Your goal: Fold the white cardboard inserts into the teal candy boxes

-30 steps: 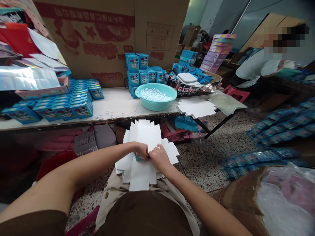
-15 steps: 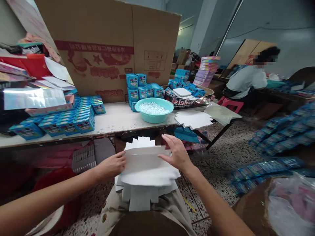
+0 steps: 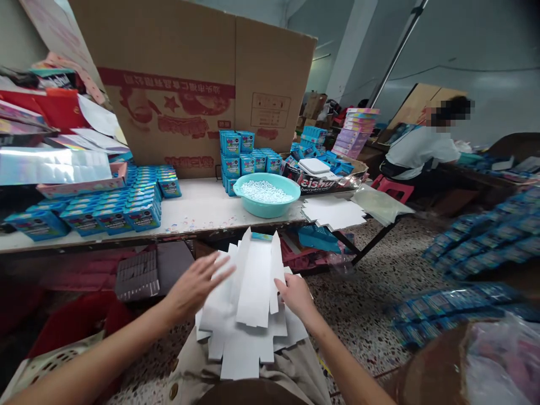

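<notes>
White table, speckled floor, left hand spread, right hand by cards, grip unclear

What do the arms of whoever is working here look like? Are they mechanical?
No, they're human. The left hand and right hand each have jointed fingers and a thumb, with no gloves. No sleeve, watch, bracelet or cable shows on the left forearm or right forearm. Any small markings are too fine to tell.
</notes>
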`<state>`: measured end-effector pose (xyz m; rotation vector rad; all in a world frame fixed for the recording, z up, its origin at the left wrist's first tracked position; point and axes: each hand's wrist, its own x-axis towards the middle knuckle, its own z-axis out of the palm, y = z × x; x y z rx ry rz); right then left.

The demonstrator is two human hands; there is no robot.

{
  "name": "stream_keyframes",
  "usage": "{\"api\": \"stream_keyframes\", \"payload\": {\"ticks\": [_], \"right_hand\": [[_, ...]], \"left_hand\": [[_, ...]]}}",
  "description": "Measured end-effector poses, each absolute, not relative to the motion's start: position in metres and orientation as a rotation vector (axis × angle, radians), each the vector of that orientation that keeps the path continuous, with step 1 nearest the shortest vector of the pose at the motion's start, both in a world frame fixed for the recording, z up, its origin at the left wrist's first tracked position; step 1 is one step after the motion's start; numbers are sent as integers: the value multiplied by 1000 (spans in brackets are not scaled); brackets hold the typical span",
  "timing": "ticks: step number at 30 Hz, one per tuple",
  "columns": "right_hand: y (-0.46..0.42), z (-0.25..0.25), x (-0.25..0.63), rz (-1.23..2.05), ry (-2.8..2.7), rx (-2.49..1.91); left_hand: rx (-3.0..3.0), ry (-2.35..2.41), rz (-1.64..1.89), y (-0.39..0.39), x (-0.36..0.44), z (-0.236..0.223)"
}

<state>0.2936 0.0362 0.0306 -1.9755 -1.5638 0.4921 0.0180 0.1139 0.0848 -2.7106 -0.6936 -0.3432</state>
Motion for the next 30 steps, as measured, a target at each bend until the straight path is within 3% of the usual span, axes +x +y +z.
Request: {"api": "stream_keyframes", "payload": {"ticks": [5,9,12,15,19,25,30], "right_hand": [[21,7,284,568,-1478,-1872],[8,12,307,-2,-1728,-1594],[7,18,317,-177,-2245,-1344],[14,14,318,-181,-2484,-1202],[24,3,328,-68,-2390,-1215],[28,7,352,189,-2234,-1239],[26,10,347,184,-2289,-1244]], "left_hand": [[-2822,-537,-203,103,29,37],[-2844,-521,-229,115,27,32],[-2876,-341,-250,121,32,37],[-2955,-200,-216,125,38,36],[-3135,-305,-260,133,35,26],[-3384,-586,-638,139,31,21],[-3395,-945,-813,129,37,26]]}}
